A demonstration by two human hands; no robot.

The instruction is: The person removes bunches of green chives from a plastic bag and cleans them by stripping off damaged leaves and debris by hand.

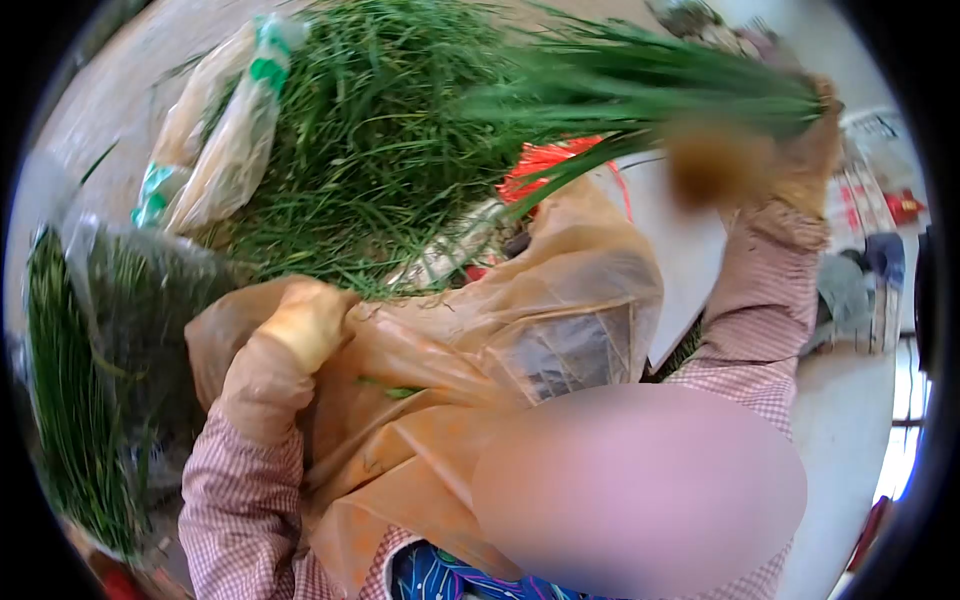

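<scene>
Long thin green leaves, a bunch of chives, stretch leftward from my right hand, raised at the upper right. That hand is gloved and closed round one end of the bunch; motion smears the leaves. My left hand, in a pale yellow glove, rests on the orange-brown plastic apron over my lap. Its fingers look curled, and what they hold, if anything, is hidden. Beyond my lap spreads a large heap of loose chives. Red ties lie at its right edge.
Rolled clear plastic bags with green print lie left of the heap. At far left, a clear bag stands beside upright packed chives. A white surface is under my right arm. Clothing and boxes are at far right.
</scene>
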